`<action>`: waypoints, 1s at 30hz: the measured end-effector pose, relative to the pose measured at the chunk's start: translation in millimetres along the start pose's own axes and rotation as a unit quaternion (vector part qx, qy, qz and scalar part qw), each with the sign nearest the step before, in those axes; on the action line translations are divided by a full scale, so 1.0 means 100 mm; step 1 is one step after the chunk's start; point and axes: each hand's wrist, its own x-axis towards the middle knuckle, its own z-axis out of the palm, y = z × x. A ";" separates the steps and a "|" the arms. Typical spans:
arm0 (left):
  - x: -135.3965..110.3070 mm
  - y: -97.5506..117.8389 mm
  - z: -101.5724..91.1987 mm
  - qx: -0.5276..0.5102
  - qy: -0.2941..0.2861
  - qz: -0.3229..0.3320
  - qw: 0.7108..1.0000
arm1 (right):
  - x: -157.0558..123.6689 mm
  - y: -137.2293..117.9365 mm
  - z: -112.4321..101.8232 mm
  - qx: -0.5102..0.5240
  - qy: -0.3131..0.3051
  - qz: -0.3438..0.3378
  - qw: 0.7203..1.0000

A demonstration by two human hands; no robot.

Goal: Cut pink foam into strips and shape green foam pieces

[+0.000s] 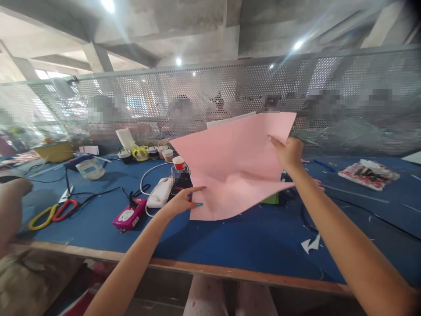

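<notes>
I hold a large pink sheet of paper (235, 162) up above the blue table (250, 239), bowed in the middle. My left hand (182, 202) pinches its lower left edge, thumb and fingers closed on the paper. My right hand (289, 153) grips the upper right edge, with fingers behind the sheet and thumb in front. A white sheet (226, 119) peeks out behind the pink one at the top.
On the table's left lie yellow and red scissors (52, 213), a pink gadget (129, 216), a white power strip (159, 193) with cables, cups (178, 163) and a clear tub (91, 168). White paper scraps (311, 244) lie front right, a printed packet (368, 172) far right. A perforated metal screen (329, 87) backs the table. Another person's arm (11, 206) is at left.
</notes>
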 end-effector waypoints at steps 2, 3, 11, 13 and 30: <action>-0.09 -0.01 -0.08 -0.012 -0.023 -0.015 1.000 | 0.11 0.09 0.06 -0.024 -0.007 0.037 0.999; -0.13 -0.01 -0.12 -0.020 -0.036 -0.021 0.999 | 0.16 0.13 0.09 -0.033 -0.013 0.046 0.998; -0.08 -0.15 -0.16 0.029 -0.030 0.014 0.999 | 0.53 0.12 0.48 -0.120 -0.089 0.168 0.974; -0.01 -0.24 -0.11 0.104 0.018 0.051 0.993 | 0.52 0.12 0.60 -0.126 -0.114 0.170 0.971; 0.26 -0.03 0.16 -0.095 0.168 -0.053 0.980 | -1.32 -0.06 0.55 0.041 -0.368 -0.024 0.929</action>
